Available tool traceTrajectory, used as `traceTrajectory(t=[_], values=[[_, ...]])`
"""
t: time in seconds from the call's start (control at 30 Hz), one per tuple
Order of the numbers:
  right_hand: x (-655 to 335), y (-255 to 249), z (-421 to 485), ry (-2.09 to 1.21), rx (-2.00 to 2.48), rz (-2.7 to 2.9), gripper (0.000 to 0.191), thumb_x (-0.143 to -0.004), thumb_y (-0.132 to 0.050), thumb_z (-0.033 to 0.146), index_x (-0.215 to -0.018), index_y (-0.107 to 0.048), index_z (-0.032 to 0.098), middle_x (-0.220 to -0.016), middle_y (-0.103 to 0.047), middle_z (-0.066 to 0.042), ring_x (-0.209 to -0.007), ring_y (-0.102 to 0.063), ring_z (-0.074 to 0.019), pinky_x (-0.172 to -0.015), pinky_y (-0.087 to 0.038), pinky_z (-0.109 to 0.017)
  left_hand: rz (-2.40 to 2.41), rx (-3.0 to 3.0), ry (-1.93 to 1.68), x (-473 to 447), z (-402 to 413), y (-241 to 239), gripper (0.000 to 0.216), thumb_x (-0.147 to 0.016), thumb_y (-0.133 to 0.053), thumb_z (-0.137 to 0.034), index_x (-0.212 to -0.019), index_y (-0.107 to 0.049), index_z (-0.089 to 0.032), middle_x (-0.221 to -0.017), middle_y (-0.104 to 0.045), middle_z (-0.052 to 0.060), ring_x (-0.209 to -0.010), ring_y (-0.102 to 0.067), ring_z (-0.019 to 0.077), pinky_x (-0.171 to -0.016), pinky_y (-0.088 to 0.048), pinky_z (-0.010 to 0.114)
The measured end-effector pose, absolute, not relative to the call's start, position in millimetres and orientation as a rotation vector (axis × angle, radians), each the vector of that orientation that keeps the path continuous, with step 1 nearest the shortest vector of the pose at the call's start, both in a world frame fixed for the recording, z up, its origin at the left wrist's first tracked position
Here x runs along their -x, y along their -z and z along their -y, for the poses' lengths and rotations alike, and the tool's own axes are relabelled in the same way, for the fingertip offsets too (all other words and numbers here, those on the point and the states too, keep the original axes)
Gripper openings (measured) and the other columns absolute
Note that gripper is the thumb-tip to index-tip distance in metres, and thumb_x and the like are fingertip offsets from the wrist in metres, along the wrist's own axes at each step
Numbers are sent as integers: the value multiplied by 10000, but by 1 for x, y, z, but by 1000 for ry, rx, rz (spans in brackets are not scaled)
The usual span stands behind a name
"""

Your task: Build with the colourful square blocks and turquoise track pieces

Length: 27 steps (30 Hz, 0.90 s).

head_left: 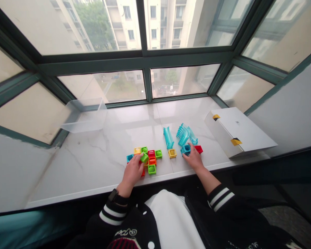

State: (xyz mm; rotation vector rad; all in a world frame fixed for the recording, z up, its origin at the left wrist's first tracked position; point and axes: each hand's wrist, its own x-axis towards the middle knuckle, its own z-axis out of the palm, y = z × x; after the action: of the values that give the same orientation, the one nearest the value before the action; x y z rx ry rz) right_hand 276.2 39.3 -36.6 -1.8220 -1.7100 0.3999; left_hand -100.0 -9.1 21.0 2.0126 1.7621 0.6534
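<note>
On my head feed: left hand (131,171), centre-left of frame, pinches a tilted green block (144,157) between thumb and fingers, over the block cluster (152,161). Can't tell if the held piece touches what's under it. Right hand (194,159), right of centre, has its fingers closed around a blue block (186,149); can't tell if that one is lifted.

Cluster sits around centre of frame, lower half: yellow, green, red, orange and blue cubes packed close. Left hand hides its lower-left part from me, only a bit of red and blue showing past the fingers. Yellow block (172,153) stands on its own between cluster and right hand.

Clutter near the right hand: red block (198,149) just right of the fingers, partly covered. Just above the hand, a curved teal track (182,135) and a second teal piece (192,135) beside it. Straight teal track (168,137) lies just above the yellow block. These crowd the right hand from above.

Farther out: clear bin (85,116) at upper left, against the window frame (145,65), well apart from both hands. White box (248,133) with yellow-black tabs (236,141) takes up the right side, apart from the right hand. All of it on a pale marbled ledge (93,166), front edge running below both hands. Dark watch (113,194) on left wrist, striped cuffs both sides.
</note>
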Motion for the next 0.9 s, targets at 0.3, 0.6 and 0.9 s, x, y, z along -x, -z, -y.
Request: traceTrajectory(t=[0.3, 0.6, 0.9], values=[[-278, 40, -40, -409, 1802, 1728, 736, -851, -640, 378, -1527, -433, 174, -1484, -597, -193, -1295, -634, -358, -1047, -551, -499, -1772, -1974, -710, 100, 11, -19, 492, -945, -563, -209, -1434, -550, -267, -1413, -650, 96, -1296, -638, 277, -1058, -555, 431], [-279, 39, -40, -416, 1807, 1735, 738, -863, -644, 393, -1537, -426, 182, -1524, -567, -195, -1331, -613, -360, -1066, -540, -498, -1819, -1933, -676, 101, 14, -20, 510, -962, -545, -253, -1470, -497, -256, -1431, -620, 119, -1268, -644, 299, -975, -577, 429], [-281, 36, -39, -471, 1850, 1752, 856, -848, -677, 382, -1604, -343, 160, -1591, -501, -198, -1451, -513, -356, -1167, -474, -487, -1774, -1820, -829, 104, 13, -17, 529, -959, -564, -272, -1482, -494, -246, -1391, -619, 128, -1211, -659, 285, -1040, -540, 454]])
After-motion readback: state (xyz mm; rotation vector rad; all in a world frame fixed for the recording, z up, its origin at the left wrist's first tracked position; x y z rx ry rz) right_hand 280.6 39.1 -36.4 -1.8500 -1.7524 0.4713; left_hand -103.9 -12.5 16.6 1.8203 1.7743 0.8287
